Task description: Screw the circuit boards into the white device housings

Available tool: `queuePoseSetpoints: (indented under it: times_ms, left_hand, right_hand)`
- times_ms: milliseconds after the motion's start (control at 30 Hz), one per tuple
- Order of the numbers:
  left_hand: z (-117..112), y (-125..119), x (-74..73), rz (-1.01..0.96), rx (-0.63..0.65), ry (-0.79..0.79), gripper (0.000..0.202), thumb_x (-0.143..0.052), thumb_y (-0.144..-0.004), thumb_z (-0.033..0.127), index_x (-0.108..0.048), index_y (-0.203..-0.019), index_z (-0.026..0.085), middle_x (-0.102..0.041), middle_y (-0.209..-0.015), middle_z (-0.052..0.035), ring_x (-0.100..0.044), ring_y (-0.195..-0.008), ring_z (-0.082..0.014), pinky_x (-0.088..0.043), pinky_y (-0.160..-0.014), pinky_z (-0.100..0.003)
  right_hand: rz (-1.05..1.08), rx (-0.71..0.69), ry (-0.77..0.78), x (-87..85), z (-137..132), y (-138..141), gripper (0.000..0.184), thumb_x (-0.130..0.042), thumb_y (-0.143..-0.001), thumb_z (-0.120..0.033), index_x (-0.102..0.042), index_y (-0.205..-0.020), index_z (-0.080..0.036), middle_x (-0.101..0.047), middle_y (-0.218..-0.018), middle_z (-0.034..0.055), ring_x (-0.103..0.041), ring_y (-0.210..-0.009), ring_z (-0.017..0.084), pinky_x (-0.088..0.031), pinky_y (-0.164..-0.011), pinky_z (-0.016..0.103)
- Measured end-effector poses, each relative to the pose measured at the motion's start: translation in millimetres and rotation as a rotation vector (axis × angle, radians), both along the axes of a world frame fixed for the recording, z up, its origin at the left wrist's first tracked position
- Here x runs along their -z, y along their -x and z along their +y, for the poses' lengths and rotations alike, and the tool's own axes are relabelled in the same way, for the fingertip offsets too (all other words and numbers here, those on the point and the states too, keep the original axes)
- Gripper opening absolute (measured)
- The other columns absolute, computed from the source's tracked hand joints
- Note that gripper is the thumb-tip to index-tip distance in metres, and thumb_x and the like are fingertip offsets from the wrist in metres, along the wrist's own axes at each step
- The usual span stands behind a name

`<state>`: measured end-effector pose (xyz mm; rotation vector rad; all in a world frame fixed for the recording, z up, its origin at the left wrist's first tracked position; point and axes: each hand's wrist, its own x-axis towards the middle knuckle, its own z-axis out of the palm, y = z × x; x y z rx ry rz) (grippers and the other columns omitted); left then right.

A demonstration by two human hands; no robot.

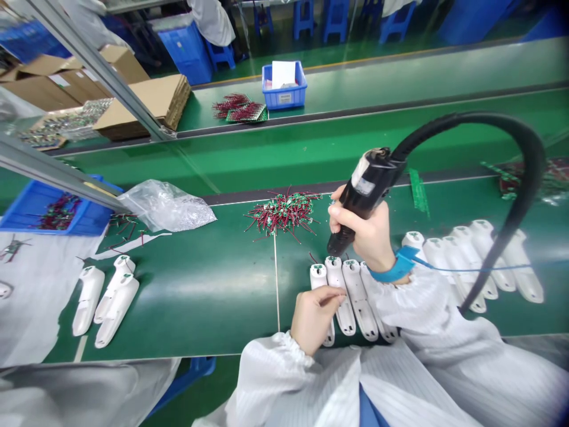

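In my right hand point(371, 234) is a black electric screwdriver point(362, 193), its tip pointing down just above the top end of a white plastic housing point(344, 311). A thick black cable point(528, 142) arches from the tool's rear over to the right. My left hand point(315, 317) is closed in a pinch, fingertips over the middle of that housing; whatever they hold is hidden. Several more white housings point(362, 302) lie side by side here, small green circuit boards in their top ends. Beyond them sits a pile of green boards with dark red wires point(287, 212).
To the right lies another row of white housings point(493, 261). Farther left are three housings point(116, 308), a crumpled clear bag point(166, 204) and a blue bin point(95, 210) with wired boards. A metal post point(102, 71) slants across the left. Another blue bin point(284, 98) stands across the line.
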<state>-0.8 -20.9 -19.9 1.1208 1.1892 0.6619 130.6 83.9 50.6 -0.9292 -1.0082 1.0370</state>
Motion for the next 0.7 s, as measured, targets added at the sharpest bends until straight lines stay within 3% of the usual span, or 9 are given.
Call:
queuePoseSetpoints:
  times_ms: [167, 333, 433, 700]
  left_hand:
    - [1, 0, 0.5, -0.024, -0.034, 0.000, 0.011, -0.067, -0.076, 0.024, -0.076, -0.079, 0.017, -0.078, -0.086, -0.0060, -0.073, -0.083, -0.0218, -0.055, -0.081, -0.030]
    - [7, 1, -8.0, 0.019, -0.141, -0.021, 0.010, -0.070, -0.073, 0.025, -0.071, -0.069, 0.017, -0.075, -0.070, -0.0034, -0.070, -0.068, -0.0182, -0.054, -0.069, -0.026]
    - [10, 2, -11.9, 0.025, -0.163, -0.041, 0.010, -0.071, -0.072, 0.026, -0.073, -0.070, 0.017, -0.076, -0.071, -0.0037, -0.070, -0.068, -0.0183, -0.054, -0.069, -0.027]
    - [12, 5, -17.0, 0.048, -0.162, -0.115, 0.011, -0.069, -0.075, 0.025, -0.077, -0.076, 0.017, -0.078, -0.078, -0.0036, -0.069, -0.071, -0.0183, -0.053, -0.070, -0.027]
  right_hand:
    - [0.014, -0.026, -0.030, -7.9, -5, -2, 0.021, -0.076, -0.073, -0.023, -0.064, -0.089, -0.018, -0.056, -0.057, -0.0054, -0.051, -0.046, 0.009, -0.043, -0.048, 0.025]
    - [0.208, -0.151, -0.101, -37.6, -21, -6, 0.020, -0.074, -0.072, -0.023, -0.064, -0.089, -0.020, -0.052, -0.053, -0.0057, -0.044, -0.041, 0.008, -0.036, -0.040, 0.024]
    - [0.267, -0.216, -0.076, -51.4, -29, -7, 0.020, -0.075, -0.070, -0.026, -0.063, -0.085, -0.021, -0.050, -0.050, -0.0058, -0.039, -0.037, 0.008, -0.031, -0.036, 0.024]
    - [0.240, -0.227, -0.038, -51.4, -34, -6, 0.021, -0.076, -0.069, -0.029, -0.063, -0.085, -0.023, -0.051, -0.049, -0.0052, -0.039, -0.036, 0.008, -0.032, -0.035, 0.025]
